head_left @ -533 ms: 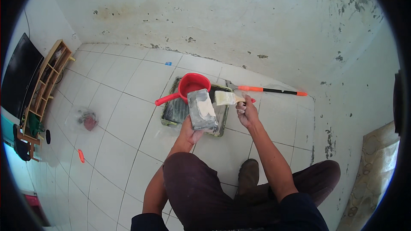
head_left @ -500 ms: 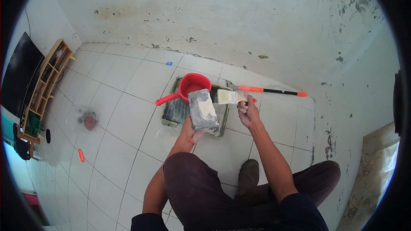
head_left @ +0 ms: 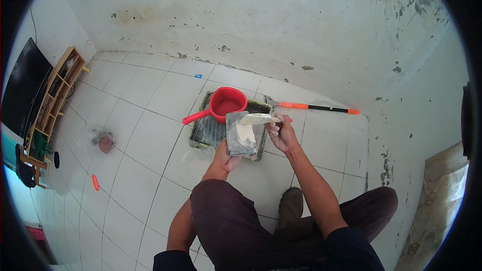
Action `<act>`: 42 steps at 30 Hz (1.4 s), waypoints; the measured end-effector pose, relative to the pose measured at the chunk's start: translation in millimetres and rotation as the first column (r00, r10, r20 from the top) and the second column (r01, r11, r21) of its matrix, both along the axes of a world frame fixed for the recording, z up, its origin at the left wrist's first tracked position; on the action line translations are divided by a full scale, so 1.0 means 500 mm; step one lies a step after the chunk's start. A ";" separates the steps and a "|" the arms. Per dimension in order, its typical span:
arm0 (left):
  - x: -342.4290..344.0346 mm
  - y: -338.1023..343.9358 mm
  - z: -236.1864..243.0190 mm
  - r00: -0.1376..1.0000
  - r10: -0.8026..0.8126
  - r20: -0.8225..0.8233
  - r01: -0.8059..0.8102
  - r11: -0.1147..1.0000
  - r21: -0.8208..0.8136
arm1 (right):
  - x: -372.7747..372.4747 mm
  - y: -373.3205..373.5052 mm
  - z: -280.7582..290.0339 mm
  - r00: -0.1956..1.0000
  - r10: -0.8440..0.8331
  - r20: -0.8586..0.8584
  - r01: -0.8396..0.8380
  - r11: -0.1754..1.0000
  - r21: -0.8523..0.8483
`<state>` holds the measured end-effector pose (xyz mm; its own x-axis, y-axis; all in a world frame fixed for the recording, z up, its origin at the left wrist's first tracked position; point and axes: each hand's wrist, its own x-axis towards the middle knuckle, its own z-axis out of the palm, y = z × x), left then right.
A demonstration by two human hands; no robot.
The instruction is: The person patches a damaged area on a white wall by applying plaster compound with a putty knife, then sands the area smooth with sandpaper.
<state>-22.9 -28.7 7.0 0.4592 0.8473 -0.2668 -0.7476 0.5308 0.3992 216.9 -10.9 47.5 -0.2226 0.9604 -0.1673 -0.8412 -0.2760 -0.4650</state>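
My left hand is closed on the lower edge of a grey rectangular board, which carries a patch of white paste. In my right hand is a pale-bristled paintbrush with a light handle and red tip; its bristles lie over the board's upper part and appear to touch it. Beneath both, a dark ridged paint tray with yellowish-stained edges rests on the floor. A red plastic dipper sits in it, handle pointing left.
A long orange-and-black handled scraper lies by the back wall. Left are a crumpled plastic bag, an orange item, a wooden shelf unit and a television. A small blue item lies behind the tray. A curtain hangs at the right.
The board in my left hand has moved slightly right and down. My right hand has turned the brush and brought it leftward onto the board's upper part.
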 end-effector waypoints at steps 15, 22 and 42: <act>-0.028 0.029 0.045 0.985 0.154 -0.084 -0.147 0.986 0.084 | -0.018 0.010 -0.182 0.099 -0.277 0.956 -0.144 0.946 0.289; -0.053 0.017 0.043 0.974 0.193 -0.117 -0.187 0.980 0.061 | -0.084 0.002 -0.202 0.217 -0.309 0.926 -0.229 0.906 0.356; -0.031 0.030 -0.012 0.981 0.077 -0.176 -0.073 0.997 0.032 | -0.072 0.032 -0.207 -0.257 -0.299 0.919 -0.366 0.910 0.194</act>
<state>-38.3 -13.5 1.2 0.3416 0.8852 -0.3158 -0.7011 0.4638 0.5416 180.7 5.2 -56.0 -0.1442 0.9888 0.0390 0.7334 0.1333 -0.6666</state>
